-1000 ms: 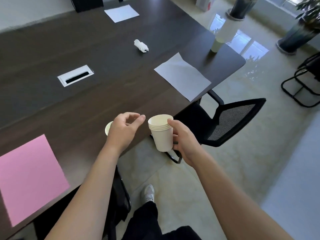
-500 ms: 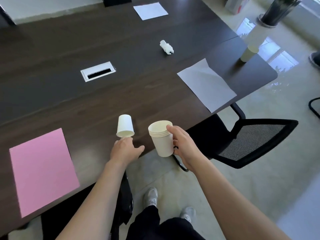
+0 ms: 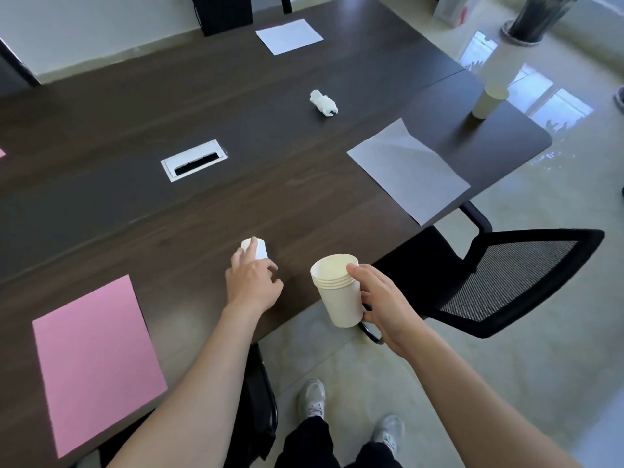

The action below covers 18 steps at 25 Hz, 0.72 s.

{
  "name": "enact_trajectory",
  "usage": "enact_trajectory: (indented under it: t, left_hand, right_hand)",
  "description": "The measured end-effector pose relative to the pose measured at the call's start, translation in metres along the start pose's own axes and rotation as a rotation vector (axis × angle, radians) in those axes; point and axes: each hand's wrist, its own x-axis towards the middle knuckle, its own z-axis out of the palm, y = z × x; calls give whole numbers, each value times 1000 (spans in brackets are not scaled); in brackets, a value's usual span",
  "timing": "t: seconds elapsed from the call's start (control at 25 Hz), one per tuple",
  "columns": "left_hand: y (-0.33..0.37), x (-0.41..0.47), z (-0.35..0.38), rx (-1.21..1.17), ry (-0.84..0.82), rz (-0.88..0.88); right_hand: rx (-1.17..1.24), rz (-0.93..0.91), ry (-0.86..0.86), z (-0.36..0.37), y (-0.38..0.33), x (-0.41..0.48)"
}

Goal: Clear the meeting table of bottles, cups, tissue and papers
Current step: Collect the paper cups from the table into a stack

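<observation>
A small white paper cup (image 3: 260,248) lies on its side near the front edge of the dark meeting table (image 3: 304,197). My left hand (image 3: 251,282) is over its mouth end, with fingers wrapped on it. My right hand (image 3: 381,298) holds a stack of nested paper cups (image 3: 337,292) upright, just off the table's front edge. Another paper cup (image 3: 488,103) stands at the far right corner. A crumpled tissue (image 3: 324,103) lies mid-table. A pink sheet (image 3: 94,359) lies front left, a grey sheet (image 3: 405,167) overhangs the right edge, and a white sheet (image 3: 288,36) lies at the far side.
A white cable box (image 3: 194,159) is set into the table's middle. A black mesh chair (image 3: 506,282) stands at the right, partly under the table. Another black chair (image 3: 260,400) is under the edge by my legs. Planters stand on the glossy floor at the back right.
My left hand has moved forward from just short of the lying cup onto it and closed around it. The stack in my right hand has stayed level.
</observation>
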Motion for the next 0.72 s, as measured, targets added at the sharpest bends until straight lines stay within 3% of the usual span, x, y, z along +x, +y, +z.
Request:
enact_trajectory:
  t: [0.2, 0.48, 0.64, 0.72]
  left_hand:
    - [0, 2, 8, -23, -25, -20]
    - [12, -22, 13, -159, 121, -107]
    - [52, -43, -13, -424, 188, -121]
    - [77, -57, -35, -634, 214, -34]
  right_hand:
    - [30, 2, 19, -13, 6, 1]
    - [48, 3, 35, -26, 12, -8]
    - [51, 6, 68, -37, 15, -15]
    - [58, 3, 88, -42, 13, -19]
